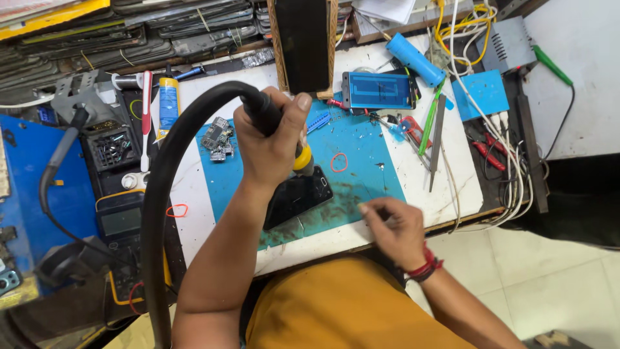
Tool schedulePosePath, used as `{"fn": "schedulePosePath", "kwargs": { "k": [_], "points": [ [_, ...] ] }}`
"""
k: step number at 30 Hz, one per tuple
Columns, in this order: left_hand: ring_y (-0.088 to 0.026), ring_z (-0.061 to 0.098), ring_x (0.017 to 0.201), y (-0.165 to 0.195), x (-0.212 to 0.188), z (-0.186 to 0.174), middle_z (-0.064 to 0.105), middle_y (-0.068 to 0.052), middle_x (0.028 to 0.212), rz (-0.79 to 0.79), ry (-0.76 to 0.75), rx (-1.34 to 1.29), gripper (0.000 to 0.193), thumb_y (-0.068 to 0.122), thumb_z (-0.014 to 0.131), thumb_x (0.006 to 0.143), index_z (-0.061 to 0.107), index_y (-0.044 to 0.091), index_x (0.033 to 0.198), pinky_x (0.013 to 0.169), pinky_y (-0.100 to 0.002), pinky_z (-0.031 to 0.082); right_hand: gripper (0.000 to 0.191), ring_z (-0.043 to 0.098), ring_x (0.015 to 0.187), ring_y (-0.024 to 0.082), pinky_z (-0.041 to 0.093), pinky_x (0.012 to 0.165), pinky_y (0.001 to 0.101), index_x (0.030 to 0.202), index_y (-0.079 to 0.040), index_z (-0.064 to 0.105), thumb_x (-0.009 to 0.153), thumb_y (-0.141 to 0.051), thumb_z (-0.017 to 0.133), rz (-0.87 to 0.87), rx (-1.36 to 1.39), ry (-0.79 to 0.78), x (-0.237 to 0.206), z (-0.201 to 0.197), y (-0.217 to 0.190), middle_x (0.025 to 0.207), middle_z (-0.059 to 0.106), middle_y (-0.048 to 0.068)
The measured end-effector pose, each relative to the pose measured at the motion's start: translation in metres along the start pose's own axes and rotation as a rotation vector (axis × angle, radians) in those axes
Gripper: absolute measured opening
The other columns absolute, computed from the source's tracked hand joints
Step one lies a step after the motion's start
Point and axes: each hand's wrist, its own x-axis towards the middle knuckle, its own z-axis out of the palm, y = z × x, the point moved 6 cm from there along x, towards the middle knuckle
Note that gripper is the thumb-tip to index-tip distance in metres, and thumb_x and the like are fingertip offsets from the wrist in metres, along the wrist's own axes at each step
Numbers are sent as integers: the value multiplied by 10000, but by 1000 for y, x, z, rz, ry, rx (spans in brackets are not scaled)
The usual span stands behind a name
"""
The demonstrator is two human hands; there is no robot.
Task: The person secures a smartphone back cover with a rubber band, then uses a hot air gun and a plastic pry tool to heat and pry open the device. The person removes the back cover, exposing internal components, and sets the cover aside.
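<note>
Left hand (274, 145): fist closed round the black handle of a hot air tool (303, 161), its yellow collar and nozzle pointing down at the phone.
Hose (161, 187): thick, black and rubbery, arching from the handle over the bench's left side and down past the near edge; it looks stiff enough to tug at the wrist.
Phone (298, 197): a dark slab lying flat and askew on the blue mat (361, 168), close to the near edge of the bench (452, 194), right under the nozzle.
Right hand (394, 226): resting at the near edge just right of the phone, fingers curled loosely together; whether it pinches anything I cannot tell.
How the phone will handle: I'd judge it light, rigid, smooth and slippery, with glass that cracks easily and is probably hot near the nozzle; best gripped by the long side edges, away from the heated end.
Round about: a second phone (379, 90) with a blue face lies toward the far edge, a red rubber band (339, 161) sits on the mat, and a glue tube (168, 103) lies at the far left corner.
</note>
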Motion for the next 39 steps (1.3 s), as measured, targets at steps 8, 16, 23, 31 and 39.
{"fn": "schedulePosePath", "kwargs": {
  "k": [8, 16, 23, 31, 39],
  "points": [
    [-49, 549, 543, -2, 9, 7, 590, 8, 626, 11, -49, 30, 306, 185, 727, 1018, 577, 76, 776, 517, -216, 430, 143, 615, 559, 159, 455, 526, 291, 806, -41, 718, 874, -127, 809, -247, -177, 108, 6, -8, 6, 662, 653, 62],
    [-37, 525, 554, -7, 9, 14, 587, 7, 632, 4, -81, 18, 320, 159, 725, 1024, 571, 70, 757, 524, -218, 409, 101, 619, 574, 135, 459, 537, 277, 850, -53, 757, 886, -139, 796, -187, -118, 56, 8, -6, 7, 700, 697, 50],
    [-63, 583, 552, -14, 10, 15, 608, -7, 629, -59, -69, -38, 281, 154, 719, 1009, 587, 65, 777, 530, -230, 475, 520, 706, 961, 129, 567, 888, 280, 1364, 15, 614, 947, -275, 727, 196, 527, -1021, -27, 43, -84, 1052, 777, 70],
    [-59, 573, 534, -15, 6, 10, 608, -8, 614, -47, -60, 23, 296, 159, 729, 991, 592, 64, 746, 513, -223, 455, 177, 757, 964, 205, 617, 879, 355, 1072, 8, 752, 1042, -160, 707, -64, 735, -381, 53, -22, -107, 1022, 774, 161],
    [-59, 563, 544, -11, 3, 10, 605, -9, 625, -27, -78, -39, 301, 160, 723, 1006, 581, 64, 759, 525, -224, 445, 166, 613, 900, 317, 495, 780, 442, 1001, -90, 692, 835, -89, 702, -780, -418, -336, 143, 56, -89, 922, 665, 78]
  ]
}}
